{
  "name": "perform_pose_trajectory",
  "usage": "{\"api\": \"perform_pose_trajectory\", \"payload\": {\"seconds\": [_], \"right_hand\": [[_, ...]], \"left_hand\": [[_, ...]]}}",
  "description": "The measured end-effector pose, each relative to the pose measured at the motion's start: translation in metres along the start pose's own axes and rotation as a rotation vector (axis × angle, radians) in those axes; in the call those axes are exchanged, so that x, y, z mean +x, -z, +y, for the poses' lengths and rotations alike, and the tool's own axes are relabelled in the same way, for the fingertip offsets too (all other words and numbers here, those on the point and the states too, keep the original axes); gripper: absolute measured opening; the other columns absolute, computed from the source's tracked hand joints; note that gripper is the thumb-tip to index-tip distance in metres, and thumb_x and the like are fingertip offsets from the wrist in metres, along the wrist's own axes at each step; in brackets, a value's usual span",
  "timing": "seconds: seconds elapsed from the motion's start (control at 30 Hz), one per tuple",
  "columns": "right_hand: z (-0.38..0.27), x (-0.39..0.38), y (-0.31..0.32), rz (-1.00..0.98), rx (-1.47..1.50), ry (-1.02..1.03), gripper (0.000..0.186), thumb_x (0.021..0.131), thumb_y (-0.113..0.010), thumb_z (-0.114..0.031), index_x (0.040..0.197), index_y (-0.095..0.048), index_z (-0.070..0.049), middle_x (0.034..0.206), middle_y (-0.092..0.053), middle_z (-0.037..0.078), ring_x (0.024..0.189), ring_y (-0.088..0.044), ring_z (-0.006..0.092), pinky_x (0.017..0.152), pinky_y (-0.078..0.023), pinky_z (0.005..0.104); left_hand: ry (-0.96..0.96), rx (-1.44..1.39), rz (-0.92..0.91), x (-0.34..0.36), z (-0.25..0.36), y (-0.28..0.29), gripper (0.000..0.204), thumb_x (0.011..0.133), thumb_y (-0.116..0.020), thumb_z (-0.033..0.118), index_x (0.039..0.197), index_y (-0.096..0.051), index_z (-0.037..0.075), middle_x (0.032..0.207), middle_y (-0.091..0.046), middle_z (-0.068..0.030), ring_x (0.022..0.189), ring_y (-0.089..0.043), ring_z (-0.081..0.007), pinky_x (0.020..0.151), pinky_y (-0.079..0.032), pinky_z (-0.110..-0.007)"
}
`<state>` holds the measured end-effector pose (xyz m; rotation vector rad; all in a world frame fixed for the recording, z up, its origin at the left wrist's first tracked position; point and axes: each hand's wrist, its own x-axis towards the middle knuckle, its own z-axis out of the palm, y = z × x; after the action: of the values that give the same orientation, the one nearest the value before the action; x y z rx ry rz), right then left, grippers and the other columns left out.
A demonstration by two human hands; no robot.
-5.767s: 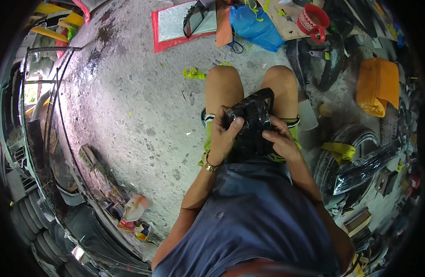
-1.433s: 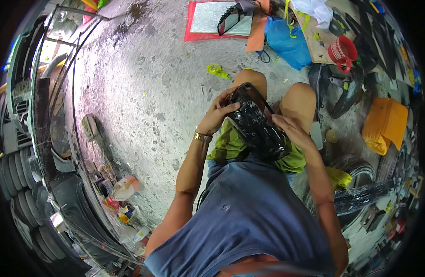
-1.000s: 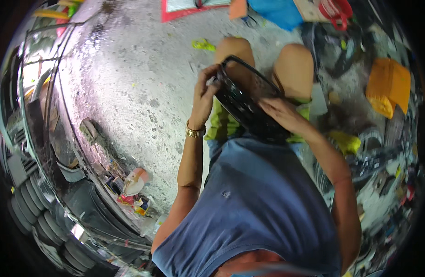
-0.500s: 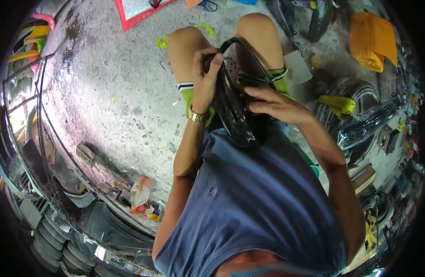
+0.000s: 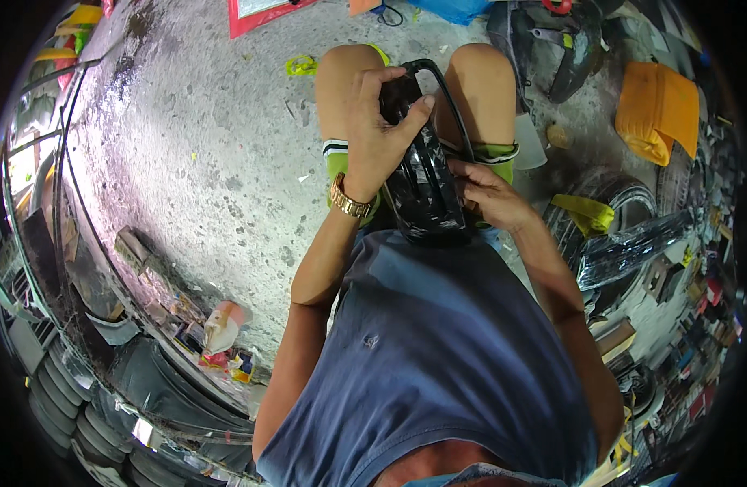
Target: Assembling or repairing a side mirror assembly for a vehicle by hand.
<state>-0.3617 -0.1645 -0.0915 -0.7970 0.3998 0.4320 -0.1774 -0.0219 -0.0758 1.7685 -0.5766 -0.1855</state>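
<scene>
Black part, some glossy plastic cover with a curved rim, sits up on edge in our lap between both hands, just in front of our knees. Our left hand is clamped over its top left edge, fingers curled around it and the thumb pressed along the upper side, so that's a firm grip. Gold watch on that wrist. Our right hand is down at the lower right side of the part, fingers tucked in against its edge and partly behind it, so we can't really tell if it's pinching or only bracing. A thin black loop arcs out of the top of the part, right above the left fingers and over the right knee.

Around us: bare concrete floor left of the left hand, with a small yellow-green scrap lying near the left knee. Right of the right hand there's a tyre with a yellow rag draped on it, and further out an orange cushion-looking thing. Well below and left of the left arm, a pile of litter sits against the stacked tyres.
</scene>
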Motion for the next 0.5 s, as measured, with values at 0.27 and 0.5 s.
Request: {"api": "perform_pose_trajectory", "payload": {"seconds": [0.27,0.5], "right_hand": [[-0.027,0.007,-0.06,0.036,-0.729,0.159,0.044,0.094,-0.048,-0.002,0.137,-0.045,0.003,0.121,-0.062,0.018,0.107,-0.06,0.0269,0.094,-0.044,0.0318],[-0.05,0.027,-0.084,-0.122,-0.915,0.027,0.047,0.091,-0.046,0.001,0.139,-0.042,0.001,0.096,-0.062,0.024,0.083,-0.061,0.0287,0.078,-0.046,0.0346]], "left_hand": [[0.138,-0.366,-0.022,-0.014,0.0,0.043,0.061,0.08,-0.071,0.006,0.134,-0.043,0.002,0.126,-0.048,-0.0097,0.117,-0.048,-0.0195,0.1,-0.039,-0.031],[0.24,-0.529,0.061,-0.037,-0.005,0.059,0.072,0.079,-0.066,0.003,0.144,-0.033,0.005,0.135,-0.043,-0.0116,0.126,-0.043,-0.0205,0.106,-0.036,-0.033]]}}
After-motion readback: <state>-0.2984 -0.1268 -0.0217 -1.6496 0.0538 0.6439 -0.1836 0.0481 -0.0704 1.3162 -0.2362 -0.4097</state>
